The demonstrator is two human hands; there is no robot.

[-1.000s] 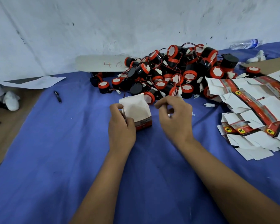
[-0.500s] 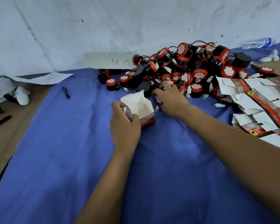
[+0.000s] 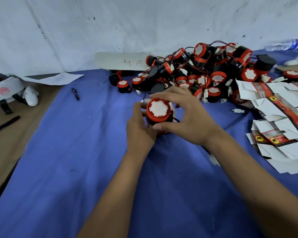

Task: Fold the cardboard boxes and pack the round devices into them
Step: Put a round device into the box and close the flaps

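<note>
packing barely begun: right hand [image 3: 187, 117] grips one round device [image 3: 159, 109] over the box [image 3: 163, 132] held by left hand [image 3: 139, 127]; device pile [image 3: 205, 73] and flat boxes [image 3: 280, 122] remain at the worktop's far right.

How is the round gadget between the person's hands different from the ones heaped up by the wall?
The held device sits alone, gripped by the right hand, white face up, over the box that the left hand holds. The devices in the pile lie untouched, tumbled at every angle, wires tangled together. The held one also looks larger, being nearer the camera. Both share black bodies, red rims and white faces.
</note>
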